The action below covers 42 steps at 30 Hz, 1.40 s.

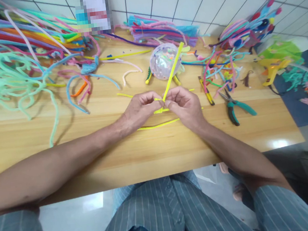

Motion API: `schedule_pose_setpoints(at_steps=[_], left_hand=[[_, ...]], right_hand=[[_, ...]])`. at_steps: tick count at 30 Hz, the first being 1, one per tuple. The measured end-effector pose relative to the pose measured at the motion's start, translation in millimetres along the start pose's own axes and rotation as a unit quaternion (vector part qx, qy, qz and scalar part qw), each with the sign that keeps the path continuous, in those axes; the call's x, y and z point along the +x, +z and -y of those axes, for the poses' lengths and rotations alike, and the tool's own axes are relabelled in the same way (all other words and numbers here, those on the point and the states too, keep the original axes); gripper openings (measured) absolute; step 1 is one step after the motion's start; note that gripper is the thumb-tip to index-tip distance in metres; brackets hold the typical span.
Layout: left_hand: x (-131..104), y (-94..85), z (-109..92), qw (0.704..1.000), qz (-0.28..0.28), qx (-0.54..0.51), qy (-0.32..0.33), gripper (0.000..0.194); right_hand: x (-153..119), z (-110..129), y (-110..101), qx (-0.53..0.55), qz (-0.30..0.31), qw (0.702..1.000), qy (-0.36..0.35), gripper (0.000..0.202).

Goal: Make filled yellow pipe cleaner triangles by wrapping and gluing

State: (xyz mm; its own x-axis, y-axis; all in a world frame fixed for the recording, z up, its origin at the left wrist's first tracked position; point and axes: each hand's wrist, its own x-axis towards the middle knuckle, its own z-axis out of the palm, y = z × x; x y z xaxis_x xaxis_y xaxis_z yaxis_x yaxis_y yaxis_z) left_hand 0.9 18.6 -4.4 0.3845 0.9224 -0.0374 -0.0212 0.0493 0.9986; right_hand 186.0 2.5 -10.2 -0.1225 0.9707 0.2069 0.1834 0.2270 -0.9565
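Both my hands meet just in front of the clear round bowl [165,61], forearms angled inward over the counter [97,151]. My left grip [160,100] and my right grip [165,102] each pinch the yellow pipe cleaner [173,70], fingers curled, its free end slanting up across the bowl.

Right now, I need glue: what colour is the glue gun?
The glue gun is yellow, clearest in the head view.

Fingers [174,107] partly hide the yellow stem [172,70] — its lower end unclear.
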Motion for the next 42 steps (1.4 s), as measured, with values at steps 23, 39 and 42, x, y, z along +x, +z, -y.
schedule_pose_setpoints(at_steps=[23, 39, 42], left_hand=[[1.2, 3.5, 8.3, 0.992, 0.002, -0.119, -0.050, 0.017], [-7.6, 2.1, 1.2, 0.996, -0.041, 0.036, 0.067, 0.032], [-7.4, 1.9, 3.2, 0.995, -0.044, 0.050, 0.076, 0.030]], right_hand=[[1.5, -3.4, -7.0, -0.108, -0.009, 0.982, -0.154, 0.015], [1.3, 6.0, -6.7, 0.003, 0.005, 1.000, -0.009, 0.033], [1.9, 3.2, -7.7, 0.018, 0.007, 1.000, 0.006, 0.033]])
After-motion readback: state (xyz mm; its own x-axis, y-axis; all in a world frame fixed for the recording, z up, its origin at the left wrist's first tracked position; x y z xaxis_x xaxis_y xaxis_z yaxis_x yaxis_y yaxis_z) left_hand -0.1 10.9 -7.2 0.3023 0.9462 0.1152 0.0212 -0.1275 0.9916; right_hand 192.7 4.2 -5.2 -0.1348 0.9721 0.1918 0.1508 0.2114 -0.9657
